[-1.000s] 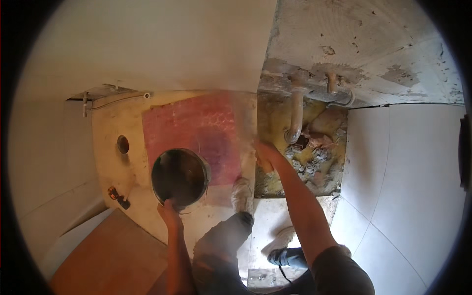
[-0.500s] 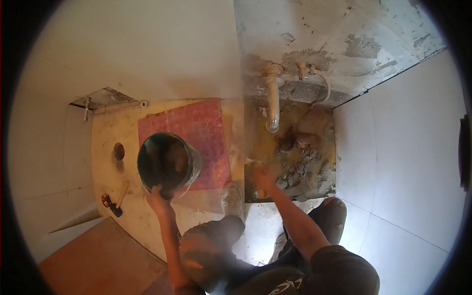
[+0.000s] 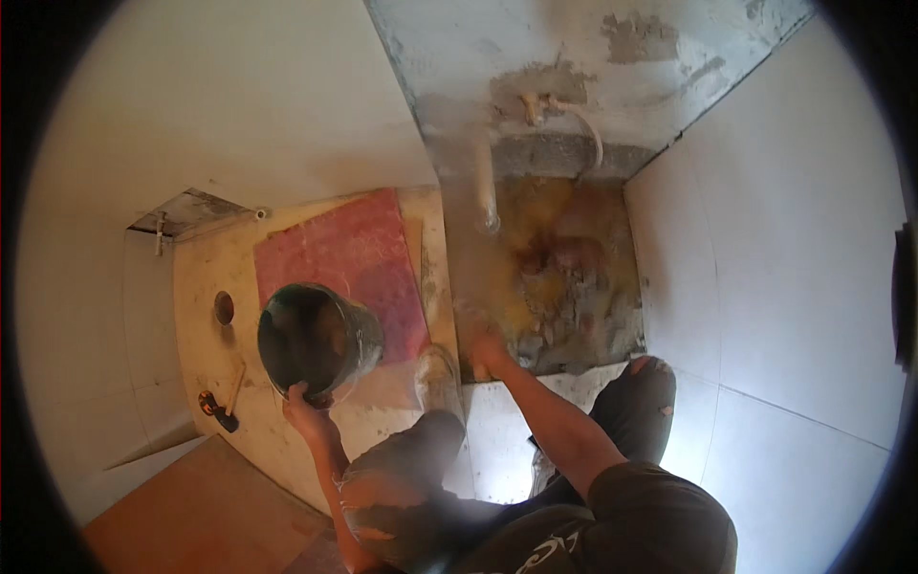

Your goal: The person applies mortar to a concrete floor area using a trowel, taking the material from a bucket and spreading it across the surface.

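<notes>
A dark green bucket [image 3: 366, 337] stands tilted at the left, its mouth facing toward me and left. My left hand [image 3: 308, 409] is closed on the near side of its rim. Something brownish shows inside, but the shadow hides what it is. My right hand [image 3: 486, 352] hangs at the left edge of a recessed patch of wet rubble [image 3: 574, 325], near my foot. Motion and haze smear its fingers, so I cannot make out whether anything is in them.
A pink-red sheet [image 3: 335, 249] lies under and behind the bucket. At the left are a hammer [image 3: 229, 407] and a round floor hole [image 3: 224, 307]. A pipe [image 3: 487, 182] comes down from the back wall over the rubble, beside a tap [image 3: 537, 107] with a hose. White walls flank both sides.
My view has shifted and turned slightly. My right hand has drawn back left from the rubble. The bucket has tipped a little more, with my left hand still on its rim.
</notes>
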